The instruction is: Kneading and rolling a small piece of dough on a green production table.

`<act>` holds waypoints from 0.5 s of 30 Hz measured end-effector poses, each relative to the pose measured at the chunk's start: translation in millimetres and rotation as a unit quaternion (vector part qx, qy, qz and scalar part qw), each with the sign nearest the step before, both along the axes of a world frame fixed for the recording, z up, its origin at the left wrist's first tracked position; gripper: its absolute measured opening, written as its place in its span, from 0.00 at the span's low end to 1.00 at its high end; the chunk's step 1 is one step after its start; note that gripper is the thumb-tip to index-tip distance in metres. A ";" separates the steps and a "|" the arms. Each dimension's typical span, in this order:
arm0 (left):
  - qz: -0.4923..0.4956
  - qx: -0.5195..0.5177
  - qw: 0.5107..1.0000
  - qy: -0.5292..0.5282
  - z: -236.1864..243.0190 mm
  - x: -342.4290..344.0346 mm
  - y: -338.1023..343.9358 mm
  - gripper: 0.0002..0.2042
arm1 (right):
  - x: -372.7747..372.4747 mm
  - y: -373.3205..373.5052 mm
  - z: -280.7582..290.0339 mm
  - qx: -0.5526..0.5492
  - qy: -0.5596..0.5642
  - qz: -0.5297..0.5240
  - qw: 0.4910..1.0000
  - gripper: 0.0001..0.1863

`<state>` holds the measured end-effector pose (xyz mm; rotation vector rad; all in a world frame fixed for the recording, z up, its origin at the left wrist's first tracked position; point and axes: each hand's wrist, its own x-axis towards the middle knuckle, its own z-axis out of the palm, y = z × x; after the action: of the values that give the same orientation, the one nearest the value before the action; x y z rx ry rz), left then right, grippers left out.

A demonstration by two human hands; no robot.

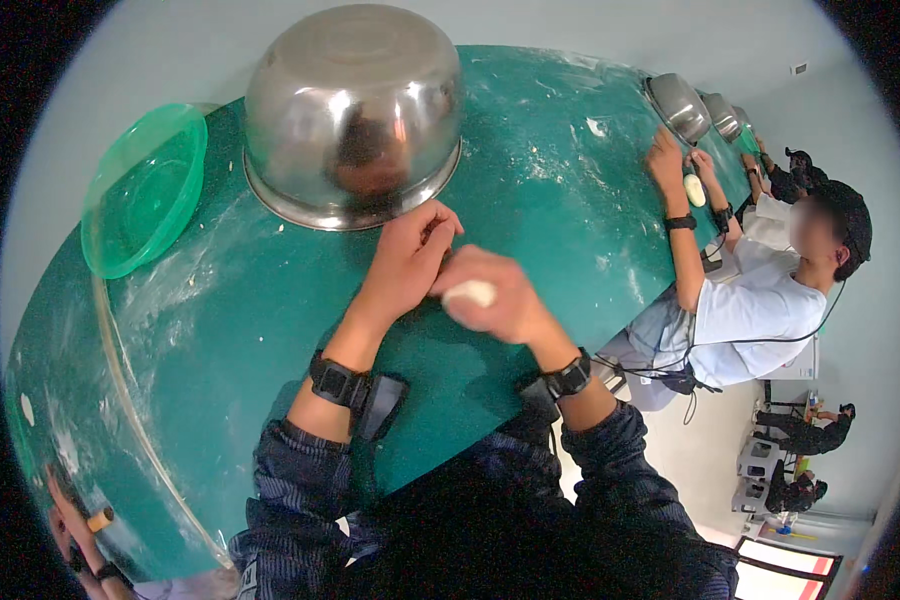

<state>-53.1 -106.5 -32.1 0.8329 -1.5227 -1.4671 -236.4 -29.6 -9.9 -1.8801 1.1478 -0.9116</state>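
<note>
My left hand (412,252) is held over the green tabletop (570,230), its fingers curled in just below the rim of an upturned steel bowl (355,110). Whatever those fingers may grip is hidden. Beside it and slightly nearer to me, my right hand (505,300) is closed and a little blurred. A pale, rounded lump of dough (470,293) shows from its grip. The two hands meet or nearly meet at the fingertips.
A translucent green plastic basin (145,195) stands at the left. White flour smears the tabletop. A co-worker in a white shirt (760,315) handles a piece of dough (694,190) at the right, near another steel bowl (678,108). Another person's hands (70,520) show at the lower left.
</note>
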 end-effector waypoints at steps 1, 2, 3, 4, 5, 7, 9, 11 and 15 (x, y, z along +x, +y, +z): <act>0.001 -0.003 1.000 0.001 1.8 -1.4 -0.2 0.08 | -15.1 3.8 1.5 0.048 -0.061 -0.037 0.996 0.24; -0.005 -0.009 1.000 -0.004 -2.3 -3.0 0.2 0.09 | -25.9 6.8 -2.8 0.063 -0.132 -0.094 0.985 0.30; -0.012 -0.016 1.000 -0.010 -6.1 -5.0 0.9 0.09 | -37.7 10.0 -6.6 0.079 -0.201 -0.151 0.965 0.37; -0.017 -0.015 1.000 -0.013 -2.9 -7.7 2.7 0.09 | -58.8 19.0 -6.6 0.062 -0.183 -0.163 0.968 0.41; -0.017 -0.015 1.000 -0.013 -3.6 -7.4 3.2 0.09 | -77.3 28.9 -4.5 0.046 -0.165 -0.174 0.970 0.44; -0.021 -0.053 0.997 -0.042 -6.1 -6.1 1.2 0.10 | -96.7 54.7 4.8 0.048 -0.095 -0.148 0.983 0.46; -0.023 -0.047 0.997 -0.049 -2.3 -4.7 1.5 0.10 | -94.8 80.0 6.8 0.050 -0.022 -0.126 0.991 0.47; -0.025 -0.042 0.997 -0.058 -1.3 -2.8 2.0 0.11 | -76.7 99.6 14.0 -0.014 0.081 -0.148 0.986 0.45; -0.023 -0.073 0.994 -0.084 5.6 -6.7 5.4 0.10 | -57.8 129.1 22.8 -0.108 0.191 -0.075 0.973 0.39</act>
<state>-59.9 -101.1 -26.5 0.8558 -1.7621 -1.3276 -294.2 99.5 12.9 -2.2381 1.4845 -0.8017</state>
